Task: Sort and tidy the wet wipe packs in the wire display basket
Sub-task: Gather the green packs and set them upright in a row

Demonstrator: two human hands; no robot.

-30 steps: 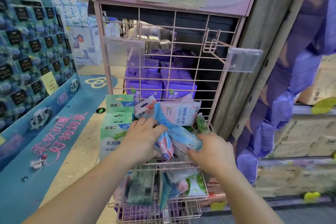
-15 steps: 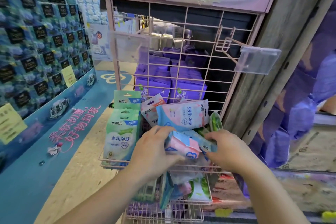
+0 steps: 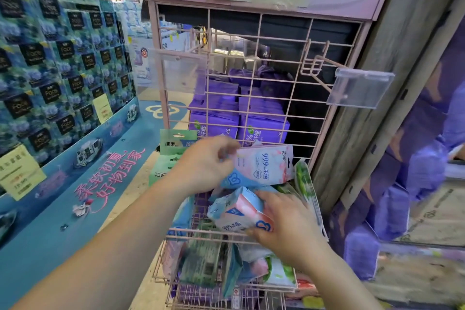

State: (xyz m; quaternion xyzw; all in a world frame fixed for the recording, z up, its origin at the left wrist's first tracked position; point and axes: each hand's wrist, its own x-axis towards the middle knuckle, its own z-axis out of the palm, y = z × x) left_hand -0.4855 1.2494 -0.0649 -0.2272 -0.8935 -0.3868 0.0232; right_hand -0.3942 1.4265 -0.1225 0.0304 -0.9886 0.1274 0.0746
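Pink wire display basket (image 3: 201, 231), near centre, on a pink grid rack (image 3: 261, 63); wet wipe packs jumbled inside. Left hand (image 3: 203, 163), far left: fingers pinch the upright pale blue-and-pink pack (image 3: 264, 165) at its left edge. Right hand (image 3: 289, 229), near right: fingers curl round a tilted blue-and-pink pack (image 3: 236, 211) above the basket's front rim.
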